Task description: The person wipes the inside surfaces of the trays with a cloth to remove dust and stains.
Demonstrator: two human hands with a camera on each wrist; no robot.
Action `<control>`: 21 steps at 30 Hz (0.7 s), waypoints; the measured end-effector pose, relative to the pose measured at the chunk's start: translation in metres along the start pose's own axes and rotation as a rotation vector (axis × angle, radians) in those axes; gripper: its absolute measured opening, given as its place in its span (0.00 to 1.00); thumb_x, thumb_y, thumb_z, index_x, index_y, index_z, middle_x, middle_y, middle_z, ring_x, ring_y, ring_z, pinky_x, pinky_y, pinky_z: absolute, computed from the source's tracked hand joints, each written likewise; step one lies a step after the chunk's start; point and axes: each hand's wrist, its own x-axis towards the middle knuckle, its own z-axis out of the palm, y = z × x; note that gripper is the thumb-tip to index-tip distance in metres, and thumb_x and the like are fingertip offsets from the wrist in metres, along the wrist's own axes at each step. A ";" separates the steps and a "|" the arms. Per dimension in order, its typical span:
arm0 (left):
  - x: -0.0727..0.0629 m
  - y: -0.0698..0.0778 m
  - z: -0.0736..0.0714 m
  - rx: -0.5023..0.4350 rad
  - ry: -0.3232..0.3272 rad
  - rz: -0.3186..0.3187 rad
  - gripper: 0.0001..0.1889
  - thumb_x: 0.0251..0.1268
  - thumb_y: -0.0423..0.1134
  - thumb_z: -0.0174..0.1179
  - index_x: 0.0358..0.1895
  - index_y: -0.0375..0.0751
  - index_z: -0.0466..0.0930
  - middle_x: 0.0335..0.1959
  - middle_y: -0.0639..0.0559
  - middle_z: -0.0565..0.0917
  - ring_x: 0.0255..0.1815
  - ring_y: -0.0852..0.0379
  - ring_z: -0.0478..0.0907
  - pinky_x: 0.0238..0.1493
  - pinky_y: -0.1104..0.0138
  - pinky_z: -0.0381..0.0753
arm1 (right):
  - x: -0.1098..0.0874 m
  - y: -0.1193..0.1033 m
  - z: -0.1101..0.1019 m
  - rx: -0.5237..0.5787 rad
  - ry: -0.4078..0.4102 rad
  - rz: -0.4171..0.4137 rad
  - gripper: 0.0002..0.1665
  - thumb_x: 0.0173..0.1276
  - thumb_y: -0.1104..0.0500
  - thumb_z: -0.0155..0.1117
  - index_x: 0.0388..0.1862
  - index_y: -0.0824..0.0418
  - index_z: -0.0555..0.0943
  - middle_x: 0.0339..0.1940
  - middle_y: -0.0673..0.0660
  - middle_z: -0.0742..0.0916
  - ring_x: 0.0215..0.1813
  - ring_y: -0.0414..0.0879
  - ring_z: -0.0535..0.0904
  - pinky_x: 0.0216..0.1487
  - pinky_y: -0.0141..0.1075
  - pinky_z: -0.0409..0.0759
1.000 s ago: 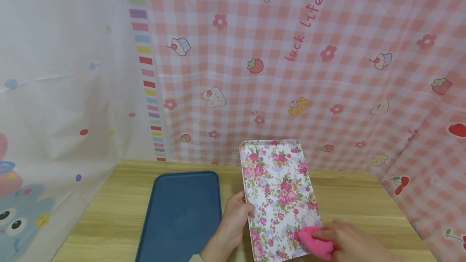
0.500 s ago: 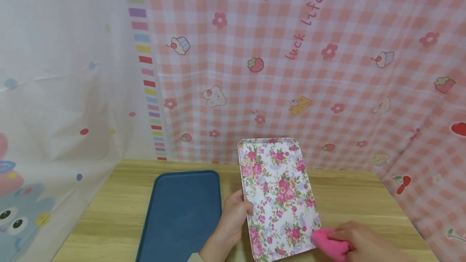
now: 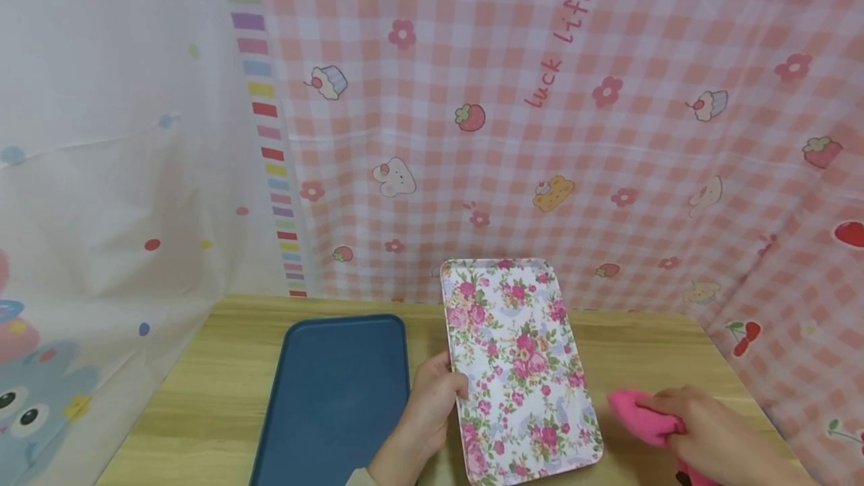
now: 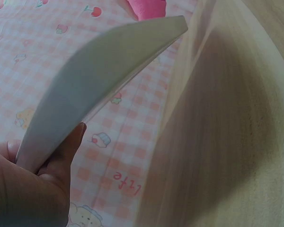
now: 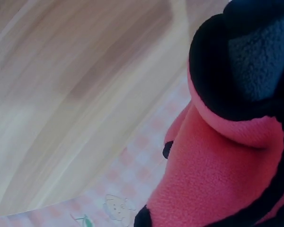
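My left hand (image 3: 427,403) grips a white tray (image 3: 516,370) printed with pink roses by its left edge, the thumb over the front. The tray is held tilted up above the table, its patterned face toward me. In the left wrist view the pale back of the tray (image 4: 92,71) shows. To the right of the tray, apart from it, my right hand (image 3: 709,430) holds a bunched pink cloth (image 3: 644,418). Up close in the right wrist view, the cloth (image 5: 213,175) is fuzzy with dark edging; the right hand's fingers are hidden there.
A dark blue tray (image 3: 337,396) lies flat on the wooden table (image 3: 182,388), left of my left hand. A pink checked curtain (image 3: 432,111) hangs behind the table and along its right side. White printed fabric (image 3: 155,171) hangs on the left.
The pink cloth has left the rose-printed tray's lower right corner and moved right, off its edge, with my right hand. My left hand and the tray have hardly moved.
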 end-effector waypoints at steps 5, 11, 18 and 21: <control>0.001 -0.004 0.002 -0.005 -0.002 -0.008 0.31 0.33 0.21 0.49 0.52 0.25 0.83 0.43 0.42 0.89 0.43 0.52 0.85 0.45 0.65 0.80 | 0.001 0.004 -0.001 -0.037 0.058 0.005 0.27 0.52 0.64 0.72 0.54 0.56 0.89 0.48 0.46 0.88 0.53 0.49 0.82 0.51 0.50 0.82; 0.001 -0.007 0.003 0.007 -0.014 -0.022 0.32 0.34 0.21 0.49 0.53 0.24 0.83 0.45 0.42 0.89 0.46 0.52 0.84 0.45 0.65 0.79 | 0.002 0.013 -0.001 -0.016 0.094 -0.048 0.30 0.51 0.67 0.72 0.56 0.56 0.90 0.50 0.47 0.90 0.50 0.41 0.81 0.45 0.37 0.81; 0.000 -0.013 0.004 0.001 -0.024 -0.062 0.35 0.35 0.21 0.49 0.58 0.21 0.80 0.46 0.39 0.89 0.42 0.51 0.85 0.38 0.67 0.80 | 0.002 0.017 -0.001 -0.010 0.080 -0.021 0.29 0.52 0.66 0.72 0.57 0.56 0.89 0.52 0.50 0.90 0.51 0.43 0.81 0.46 0.37 0.81; -0.001 -0.015 0.005 -0.014 -0.026 -0.082 0.34 0.36 0.21 0.49 0.56 0.22 0.80 0.44 0.38 0.89 0.38 0.51 0.87 0.35 0.67 0.82 | 0.003 0.017 0.000 -0.013 0.081 -0.022 0.29 0.52 0.66 0.72 0.56 0.57 0.89 0.52 0.50 0.90 0.53 0.46 0.82 0.48 0.39 0.81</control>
